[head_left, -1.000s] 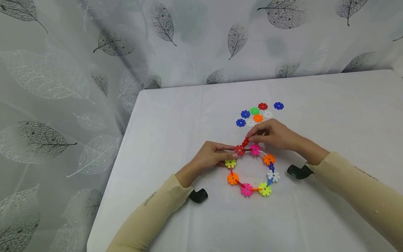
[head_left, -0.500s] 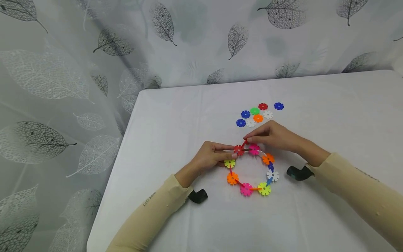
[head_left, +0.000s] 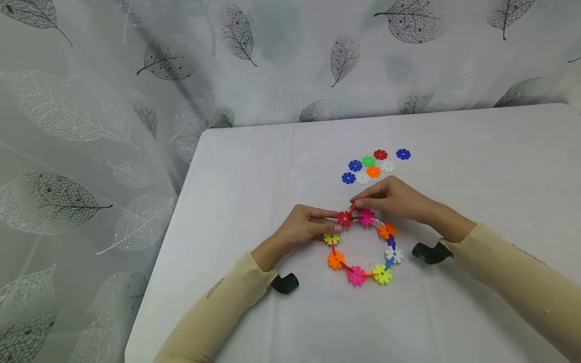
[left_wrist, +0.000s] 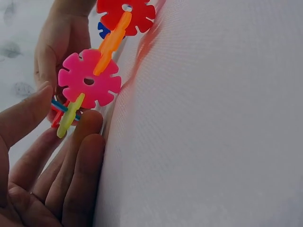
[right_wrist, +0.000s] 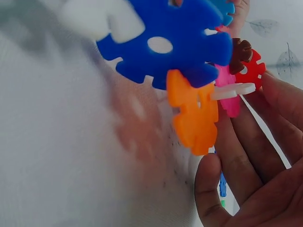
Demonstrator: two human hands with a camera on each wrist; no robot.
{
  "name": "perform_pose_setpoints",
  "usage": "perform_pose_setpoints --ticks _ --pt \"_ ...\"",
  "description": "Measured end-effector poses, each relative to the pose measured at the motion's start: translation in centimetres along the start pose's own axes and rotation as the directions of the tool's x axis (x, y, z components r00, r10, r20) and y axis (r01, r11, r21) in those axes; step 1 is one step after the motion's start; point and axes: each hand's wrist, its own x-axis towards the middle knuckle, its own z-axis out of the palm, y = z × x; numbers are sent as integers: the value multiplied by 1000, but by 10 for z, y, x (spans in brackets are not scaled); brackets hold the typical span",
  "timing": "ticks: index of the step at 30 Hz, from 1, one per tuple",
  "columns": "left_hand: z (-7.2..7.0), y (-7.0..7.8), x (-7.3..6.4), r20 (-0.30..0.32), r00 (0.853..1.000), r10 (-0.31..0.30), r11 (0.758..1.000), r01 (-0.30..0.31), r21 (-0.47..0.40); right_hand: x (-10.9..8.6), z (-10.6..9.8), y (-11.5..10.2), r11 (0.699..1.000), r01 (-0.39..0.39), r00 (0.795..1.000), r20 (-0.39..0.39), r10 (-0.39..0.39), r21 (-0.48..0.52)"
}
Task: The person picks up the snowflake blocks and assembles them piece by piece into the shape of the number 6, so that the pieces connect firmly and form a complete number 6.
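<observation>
On the white tabletop (head_left: 240, 201), between the two hands, is a ring of linked notched discs (head_left: 356, 280). From the head, eight of its discs show their faces: two pink, two orange, two yellow, one red, one white; the links joining them look nearly edge-on. The left hand (head_left: 306, 222) pinches the ring at its far left, thumb and index finger against the red disc (head_left: 342, 221). The right hand (head_left: 395, 199) pinches a red piece (head_left: 352, 207) just beyond that disc; whether it sits in a notch cannot be told.

Only the head view takes in all eight loose discs (head_left: 373, 175), beyond the ring: three blue, two white, one green, one orange, one red. The left wrist view instead shows one pink link (left_wrist: 75, 73) and one red link (left_wrist: 139, 19) face-on, the right wrist view one blue link (right_wrist: 194, 47) face-on.
</observation>
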Motion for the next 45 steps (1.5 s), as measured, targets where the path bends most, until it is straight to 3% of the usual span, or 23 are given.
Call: perform_pose_setpoints --ticks 12,22,31,34,38,41,45 --pt "2 2 -1 -31 999 36 998 -34 52 5 3 0 999 -50 999 4 50 -14" --pt "4 4 0 -30 999 30 998 -28 50 2 1 -1 997 -76 997 17 76 -10" --pt "2 -1 0 -25 999 41 995 -38 90 -1 1 3 1000 -9 999 37 9 -9" --pt "2 -2 0 -18 999 32 996 -31 89 -2 -3 4 998 -17 1000 -22 16 -62" --pt "2 -3 0 -13 1000 24 996 -23 90 -4 -16 2 986 -57 980 -199 25 -158" --pt "2 -4 0 -12 1000 26 996 -25 90 -5 -27 1 979 -74 941 -339 4 -192" --pt "1 -4 0 -9 1000 29 996 -28 89 -3 -42 4 978 -76 875 -483 -29 -196"
